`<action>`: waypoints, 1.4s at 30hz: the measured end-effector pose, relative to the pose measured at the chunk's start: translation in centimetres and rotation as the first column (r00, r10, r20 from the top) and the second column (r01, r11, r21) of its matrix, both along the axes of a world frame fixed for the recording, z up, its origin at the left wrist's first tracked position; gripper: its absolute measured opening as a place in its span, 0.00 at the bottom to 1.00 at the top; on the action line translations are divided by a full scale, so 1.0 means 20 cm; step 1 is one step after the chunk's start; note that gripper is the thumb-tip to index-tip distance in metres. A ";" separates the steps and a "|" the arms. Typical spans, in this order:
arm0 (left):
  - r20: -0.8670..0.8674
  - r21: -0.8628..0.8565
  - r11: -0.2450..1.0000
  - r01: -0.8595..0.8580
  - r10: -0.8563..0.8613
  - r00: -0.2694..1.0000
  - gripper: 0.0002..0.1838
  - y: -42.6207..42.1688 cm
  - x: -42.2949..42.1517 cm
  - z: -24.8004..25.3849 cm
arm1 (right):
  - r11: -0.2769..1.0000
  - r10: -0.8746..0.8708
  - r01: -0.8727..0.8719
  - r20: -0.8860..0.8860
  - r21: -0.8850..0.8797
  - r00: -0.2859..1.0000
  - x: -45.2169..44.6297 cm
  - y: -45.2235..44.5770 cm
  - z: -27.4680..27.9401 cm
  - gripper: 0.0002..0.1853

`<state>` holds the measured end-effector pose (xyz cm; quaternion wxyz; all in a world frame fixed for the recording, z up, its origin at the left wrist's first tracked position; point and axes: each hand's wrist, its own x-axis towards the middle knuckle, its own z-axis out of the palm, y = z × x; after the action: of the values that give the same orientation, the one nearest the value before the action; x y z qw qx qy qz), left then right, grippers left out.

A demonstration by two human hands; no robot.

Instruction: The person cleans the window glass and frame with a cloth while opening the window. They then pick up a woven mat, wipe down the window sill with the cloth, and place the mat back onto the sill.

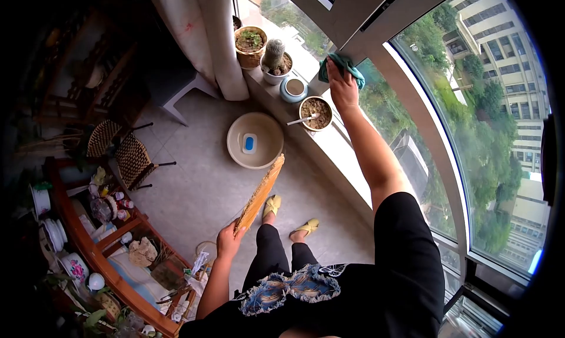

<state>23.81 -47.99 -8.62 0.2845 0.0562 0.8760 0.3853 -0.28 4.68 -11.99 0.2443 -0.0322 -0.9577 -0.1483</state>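
My right hand point(342, 89) presses a dark teal cloth point(355, 73) against the window frame above the sill, its fingers over the cloth. Low on the left, my left hand point(229, 241) is closed around the lower end of a long yellow-brown wooden brush point(259, 195). Pale bristles appear to run along the brush's left edge, and it tilts up to the right. Beyond its tip, a beige basin point(234, 148) stands on the floor with a blue-and-white item point(249, 143) inside. Below my right hand, a pot of soil point(321, 109) with a white-handled tool sits on the sill.
Along the sill point(335, 145) stand a potted cactus point(273, 58), a small blue pot point(293, 90) and a potted plant point(250, 43). A wooden shelf point(109, 239) crowded with ornaments is at left, near a woven chair point(134, 160) and a grey stool point(170, 90). A curtain point(220, 37) hangs behind.
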 end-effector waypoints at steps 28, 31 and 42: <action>-0.057 0.054 0.997 -0.057 0.060 0.997 0.14 0.39 0.31 -0.17 | 0.829 -0.152 -0.099 0.392 0.551 0.908 0.56 0.47 -0.78 0.32; 0.007 0.046 0.994 -0.095 0.095 0.995 0.13 0.41 0.37 -0.14 | 0.804 -0.194 -0.067 0.366 0.591 0.910 0.81 0.56 -1.04 0.31; 0.048 -0.041 0.992 0.118 -0.116 0.992 0.15 0.62 0.53 -0.18 | 0.926 -0.027 -0.167 0.501 0.339 0.865 2.64 1.17 -1.01 0.17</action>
<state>34.33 -35.66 -12.20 0.3278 0.0923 0.8727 0.3499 52.52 28.04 -32.24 -0.0033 0.0892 -0.9430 -0.3206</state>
